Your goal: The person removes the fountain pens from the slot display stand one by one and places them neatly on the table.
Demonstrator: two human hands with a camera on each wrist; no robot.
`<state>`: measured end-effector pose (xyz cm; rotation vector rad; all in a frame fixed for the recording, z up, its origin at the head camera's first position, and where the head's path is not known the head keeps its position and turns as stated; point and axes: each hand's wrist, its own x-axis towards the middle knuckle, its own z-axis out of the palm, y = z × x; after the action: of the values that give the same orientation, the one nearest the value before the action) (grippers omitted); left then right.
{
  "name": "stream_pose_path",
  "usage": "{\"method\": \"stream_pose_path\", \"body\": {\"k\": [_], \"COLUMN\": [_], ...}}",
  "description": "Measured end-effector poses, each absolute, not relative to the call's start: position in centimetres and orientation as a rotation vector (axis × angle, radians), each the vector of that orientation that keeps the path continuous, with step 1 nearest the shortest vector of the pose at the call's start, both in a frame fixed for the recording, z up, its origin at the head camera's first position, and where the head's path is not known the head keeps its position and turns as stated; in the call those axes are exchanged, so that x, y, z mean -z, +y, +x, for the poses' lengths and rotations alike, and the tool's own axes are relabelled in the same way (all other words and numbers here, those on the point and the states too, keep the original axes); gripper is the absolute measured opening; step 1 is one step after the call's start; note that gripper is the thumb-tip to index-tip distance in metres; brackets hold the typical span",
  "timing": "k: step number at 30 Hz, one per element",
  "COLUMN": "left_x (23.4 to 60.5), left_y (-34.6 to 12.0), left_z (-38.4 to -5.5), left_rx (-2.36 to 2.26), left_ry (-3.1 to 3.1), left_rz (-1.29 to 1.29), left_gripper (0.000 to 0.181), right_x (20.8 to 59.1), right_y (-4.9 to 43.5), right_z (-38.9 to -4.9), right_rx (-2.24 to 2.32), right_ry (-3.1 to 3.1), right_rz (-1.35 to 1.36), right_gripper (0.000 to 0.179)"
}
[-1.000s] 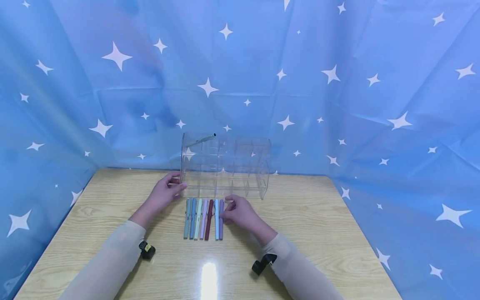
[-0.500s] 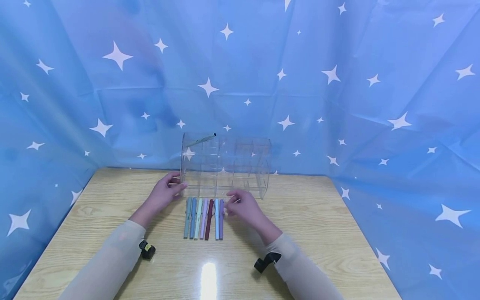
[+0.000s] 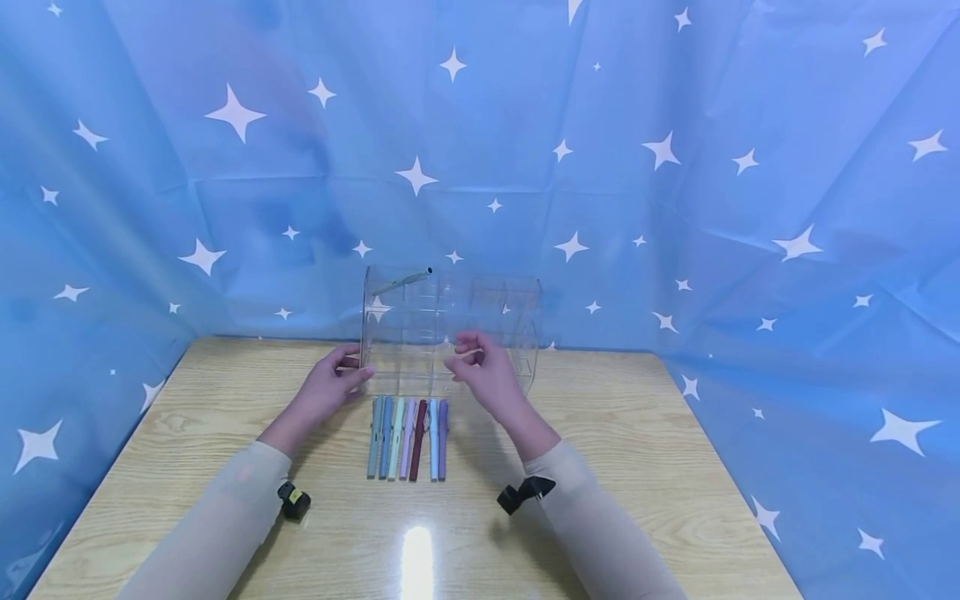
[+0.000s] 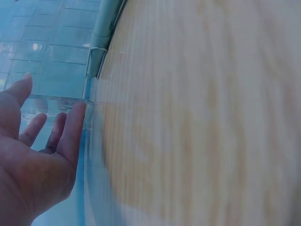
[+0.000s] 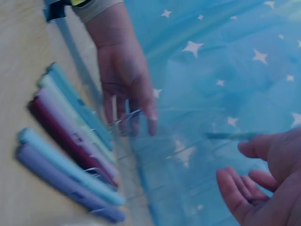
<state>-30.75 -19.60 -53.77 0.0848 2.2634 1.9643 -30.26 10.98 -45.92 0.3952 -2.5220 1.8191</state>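
Observation:
In the head view, a row of several capped pens lies on the table: a teal pen (image 3: 375,437), a blue pen (image 3: 386,437), a pale green pen (image 3: 396,437), a lilac pen (image 3: 407,437), a dark red pen (image 3: 418,440), a light blue pen (image 3: 433,439) and a purple pen (image 3: 442,440). Behind them stands a clear compartmented organizer (image 3: 416,358). My left hand (image 3: 333,377) touches its left side, fingers fairly straight. My right hand (image 3: 487,371) hovers before its middle, fingers loosely bent, holding nothing. A greenish pen (image 3: 405,280) leans in the top left compartment.
The wooden table (image 3: 637,467) ends at a blue star-patterned cloth (image 3: 510,125) close behind the organizer. Black wrist cameras sit on both sleeves. A bright reflection marks the table's front middle.
My right hand has lifted away from the purple pen and moved forward to the front of the organizer. The left hand and the pens stay where they were.

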Motion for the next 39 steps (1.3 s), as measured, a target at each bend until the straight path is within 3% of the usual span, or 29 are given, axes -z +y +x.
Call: {"method": "stream_pose_path", "body": {"k": [13,26,39], "left_x": [53.8,53.6,53.7], "left_y": [-19.5,-19.6,-19.5], "left_z": [-30.7,-30.5,-30.7], "left_rx": [-1.98,-1.967,-1.973], "left_ry": [2.254,2.265,2.26], "left_rz": [0.086,0.086,0.078], "left_gripper": [0.065,0.064,0.064], "right_x": [41.0,40.6,40.9], "right_y": [8.5,4.9,3.0], "right_z": [-34.6,-37.3,-38.8], "right_rx": [-1.733,-1.778,-1.963], "right_ry": [-2.364,-2.344,-2.309], "right_rz": [0.466,0.508,0.533], "right_gripper": [0.051,0.063,0.045]}}
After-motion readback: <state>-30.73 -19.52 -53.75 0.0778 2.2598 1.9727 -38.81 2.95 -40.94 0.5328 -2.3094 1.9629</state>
